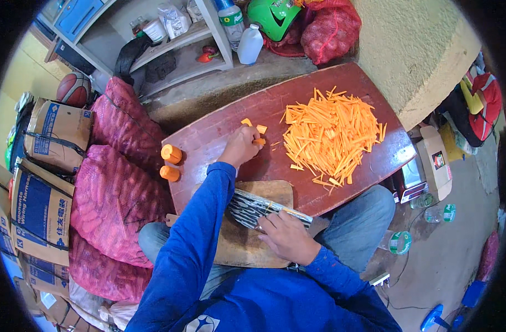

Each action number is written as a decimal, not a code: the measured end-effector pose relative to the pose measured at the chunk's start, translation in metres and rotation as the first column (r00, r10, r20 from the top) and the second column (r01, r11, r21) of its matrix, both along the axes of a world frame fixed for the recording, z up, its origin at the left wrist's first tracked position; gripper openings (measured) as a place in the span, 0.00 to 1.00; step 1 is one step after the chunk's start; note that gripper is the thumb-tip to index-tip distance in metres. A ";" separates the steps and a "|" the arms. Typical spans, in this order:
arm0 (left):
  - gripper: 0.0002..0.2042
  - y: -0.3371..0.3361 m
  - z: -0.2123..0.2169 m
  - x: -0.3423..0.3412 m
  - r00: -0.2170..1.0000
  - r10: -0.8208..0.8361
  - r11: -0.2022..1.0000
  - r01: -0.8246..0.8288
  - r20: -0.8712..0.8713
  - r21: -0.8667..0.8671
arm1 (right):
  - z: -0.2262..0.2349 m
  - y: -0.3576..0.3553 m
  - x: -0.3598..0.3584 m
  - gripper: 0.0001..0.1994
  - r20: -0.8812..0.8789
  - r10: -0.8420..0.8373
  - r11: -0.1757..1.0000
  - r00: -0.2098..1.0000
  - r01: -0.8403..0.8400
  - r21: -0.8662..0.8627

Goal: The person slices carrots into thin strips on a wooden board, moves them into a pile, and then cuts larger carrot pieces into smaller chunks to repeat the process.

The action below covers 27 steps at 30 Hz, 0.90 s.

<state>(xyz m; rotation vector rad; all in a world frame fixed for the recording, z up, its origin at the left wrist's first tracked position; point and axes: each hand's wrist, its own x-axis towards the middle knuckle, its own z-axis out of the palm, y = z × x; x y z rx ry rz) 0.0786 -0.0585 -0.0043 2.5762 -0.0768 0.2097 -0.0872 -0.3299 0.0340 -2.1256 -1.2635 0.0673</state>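
My left hand [242, 146] reaches over the red-brown table [208, 135], its fingers bent and pinched at a small cut carrot piece [259, 141]. Just beyond the fingertips lie two more carrot pieces [261, 129]. Two thick peeled carrot chunks [171, 154] stand near the table's left end. A big heap of carrot sticks [330, 135] covers the right part. Across my lap rests a wooden cutting board [247, 246]. On it is a long flat tool [250, 209] with a streaked black-and-silver face; my right hand [286, 235] is closed over its right part.
Purple mesh sacks [117, 199] and cardboard boxes [42, 210] crowd the left side. A shelf [178, 41], a plastic jug [250, 44], a green helmet [275, 19] and a red mesh sack [331, 33] stand behind the table. Plastic bottles [399, 242] lie on the floor at right.
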 end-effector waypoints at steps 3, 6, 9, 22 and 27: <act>0.09 -0.002 0.002 0.001 0.999 -0.024 0.999 0.022 0.047 0.045 | -0.004 0.000 -0.001 0.19 0.014 -0.005 1.000 1.000 0.004 0.017; 0.09 -0.011 0.010 0.001 0.998 0.008 1.000 -0.007 -0.069 0.010 | -0.006 -0.002 0.000 0.19 0.025 -0.017 1.000 1.000 0.016 0.024; 0.11 -0.009 0.010 0.004 0.997 0.011 0.984 -0.024 -0.078 -0.177 | -0.006 -0.001 0.000 0.19 0.041 -0.016 0.999 0.999 0.015 0.033; 0.11 0.009 0.009 0.041 0.982 -0.161 0.977 0.144 0.099 0.155 | -0.002 0.000 0.000 0.17 0.042 -0.030 0.999 0.999 0.028 0.038; 0.09 -0.004 0.023 0.014 0.993 -0.111 0.994 0.110 0.034 0.025 | -0.004 -0.001 0.000 0.17 0.029 -0.019 0.999 0.999 0.018 0.032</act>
